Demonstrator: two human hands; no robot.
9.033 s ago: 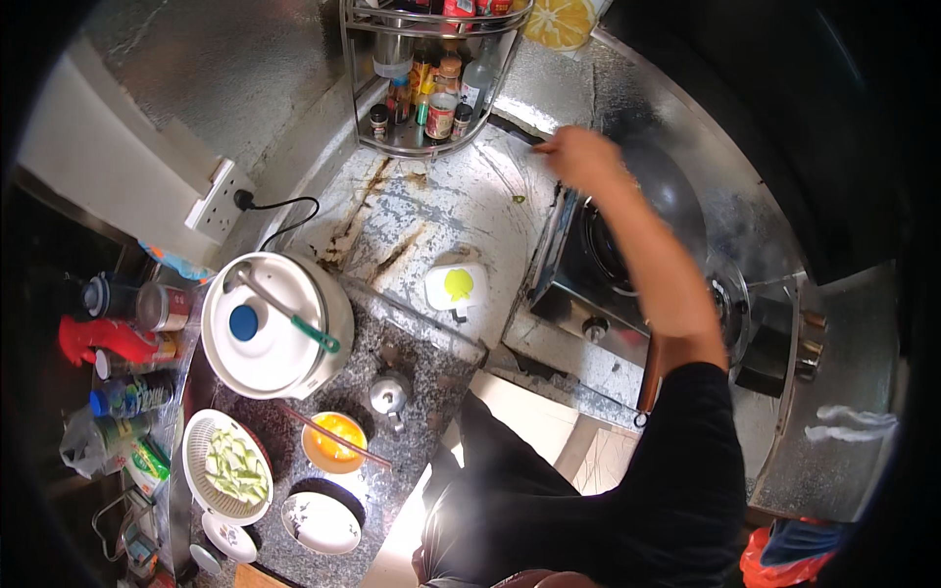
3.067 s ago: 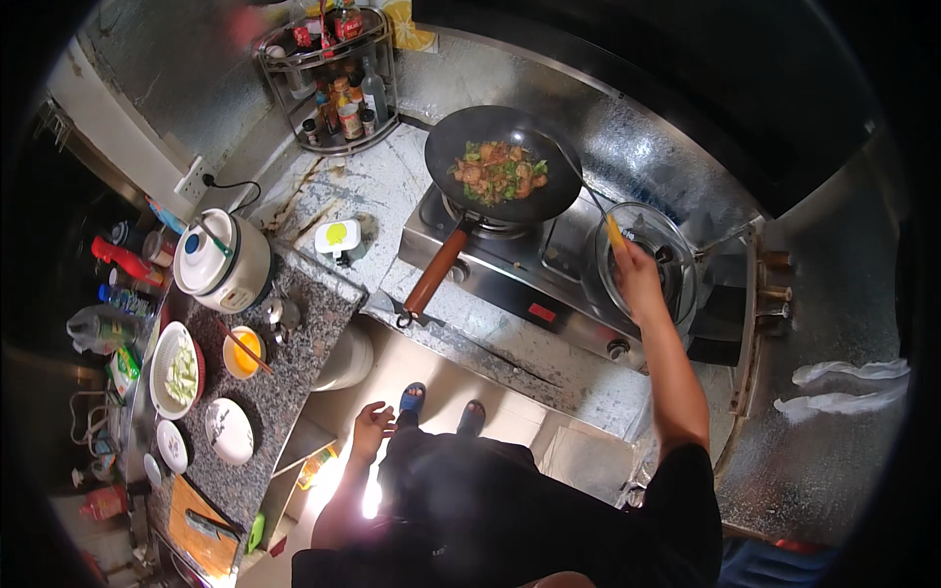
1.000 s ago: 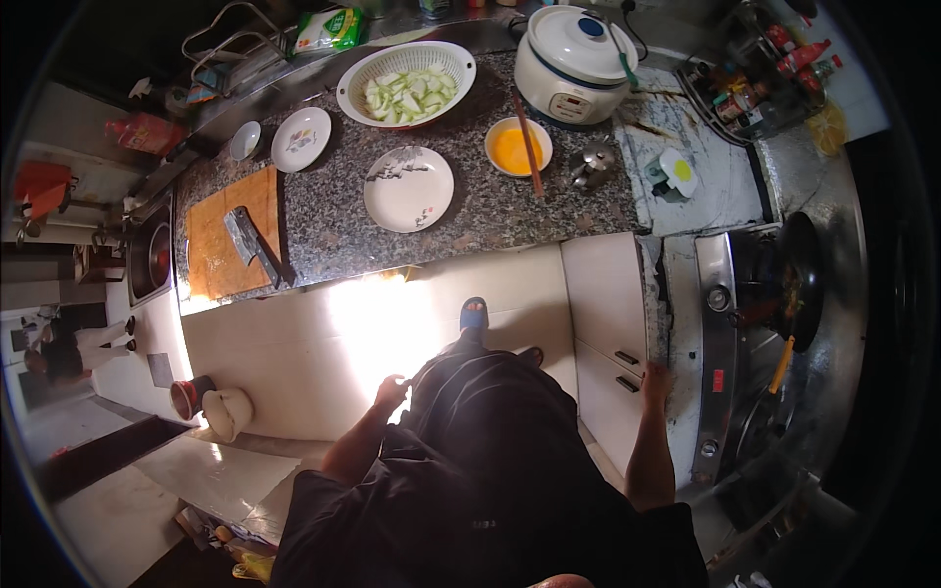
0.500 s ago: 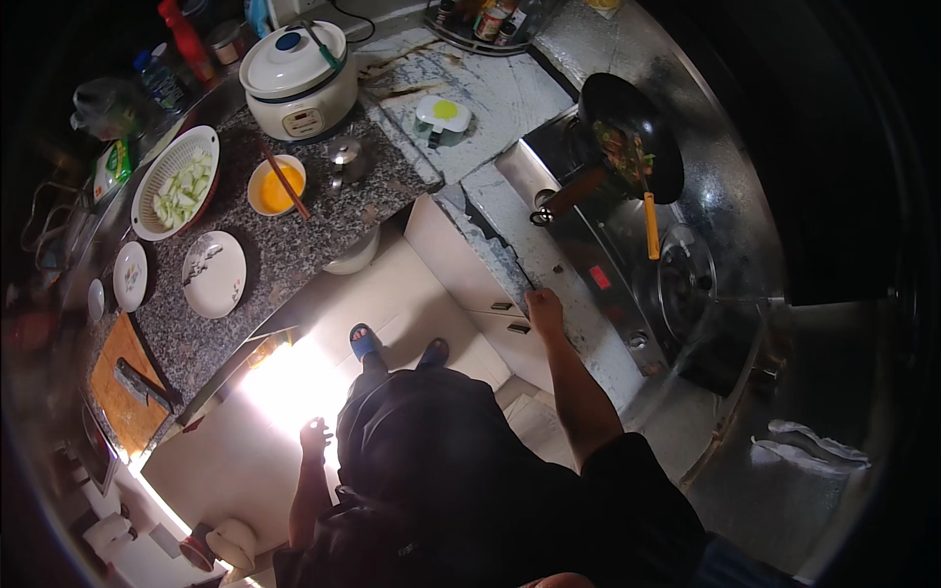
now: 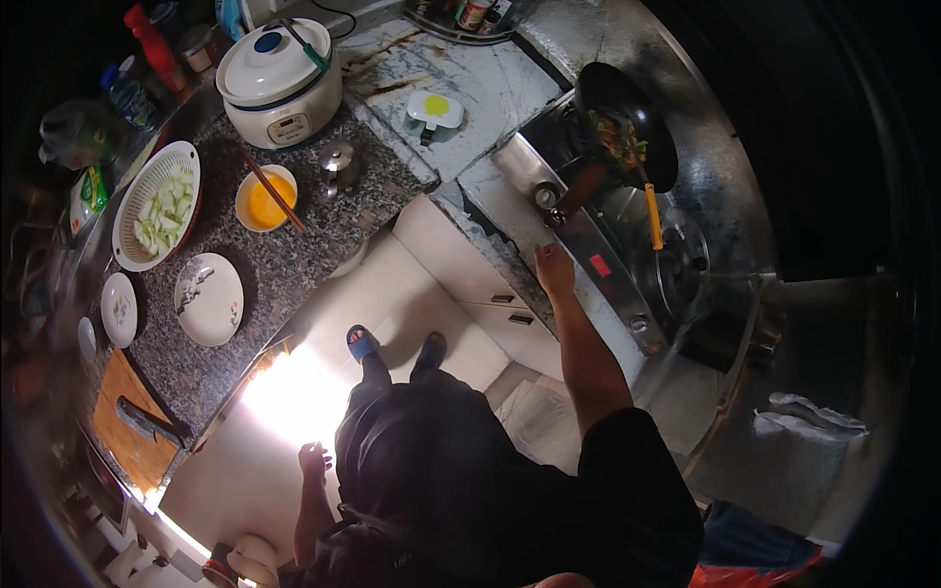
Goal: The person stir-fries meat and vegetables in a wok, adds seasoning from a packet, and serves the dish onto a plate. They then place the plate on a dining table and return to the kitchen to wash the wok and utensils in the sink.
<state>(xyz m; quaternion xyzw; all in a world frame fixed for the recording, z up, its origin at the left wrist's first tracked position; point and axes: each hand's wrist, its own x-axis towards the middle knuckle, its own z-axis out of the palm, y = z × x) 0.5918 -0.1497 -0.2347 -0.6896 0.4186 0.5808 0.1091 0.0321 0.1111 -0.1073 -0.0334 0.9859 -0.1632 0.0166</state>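
Note:
My right hand (image 5: 555, 270) is over the narrow counter strip in front of the gas stove, its fingers curled in and nothing visible in them. Just beyond it is the end of the wok's handle (image 5: 582, 192), with a gap between. The black wok (image 5: 647, 108) stands on the far burner with cooked green and red food inside. A spatula with a yellow handle (image 5: 654, 218) leans out over its rim. My left hand (image 5: 314, 463) hangs by my side above the floor, fingers loosely bent and apart, holding nothing.
On the left granite counter are a basket of cut pale-green vegetable (image 5: 123, 220), a bowl of beaten egg (image 5: 244, 208) with chopsticks, plates (image 5: 211, 318), a knife (image 5: 147, 421) on a cutting board (image 5: 118, 392), and a white cooker (image 5: 274, 108). A lidded box (image 5: 436, 110) stands near the corner.
My right hand has moved forward along the counter strip, closer to the wok's handle. My left hand stays hanging. The whole view has shifted slightly, and a red bag shows at the lower right.

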